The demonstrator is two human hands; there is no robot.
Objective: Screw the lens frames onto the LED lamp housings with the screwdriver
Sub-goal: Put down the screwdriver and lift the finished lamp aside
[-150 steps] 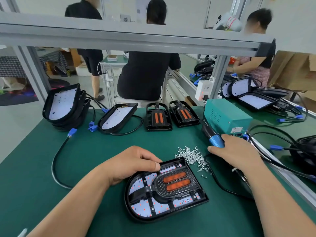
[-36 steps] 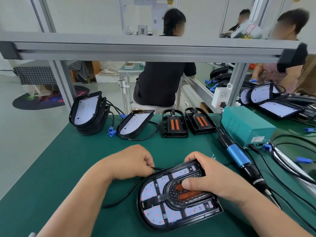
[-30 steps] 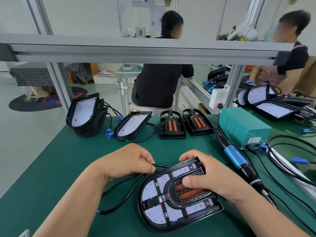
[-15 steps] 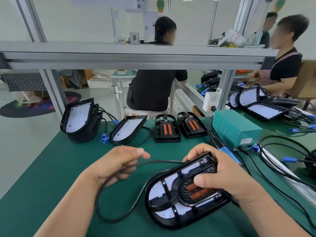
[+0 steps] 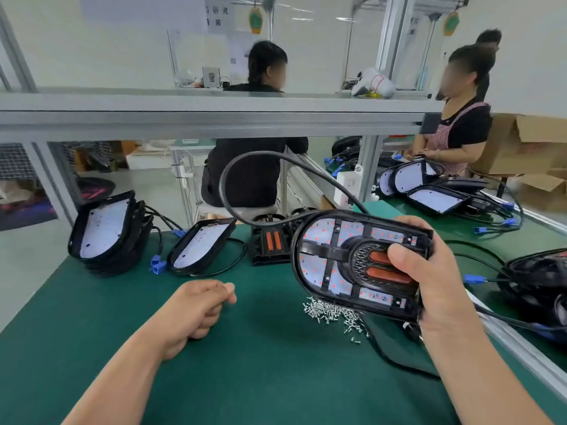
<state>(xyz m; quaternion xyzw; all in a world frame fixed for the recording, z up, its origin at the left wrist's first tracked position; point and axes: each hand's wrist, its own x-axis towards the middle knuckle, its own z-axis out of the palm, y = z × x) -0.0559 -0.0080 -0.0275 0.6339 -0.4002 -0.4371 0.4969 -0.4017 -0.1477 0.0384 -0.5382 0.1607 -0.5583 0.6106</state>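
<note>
The right hand has lifted the lamp housing off the bench; it now hangs above and just right of the screw pile, thumb pressed on the lens frame, fingers wrapped behind. The left hand has let go of the cable and rests left of the pile, loosely curled, holding nothing. This unit looks finished and on its way aside, so another comes next. Counted: 1 housing in hand, 1 leaning housing and a stack of at least 3 beyond the pile to the left, 1 spare frame plainly visible. The screwdriver is out of view.
</note>
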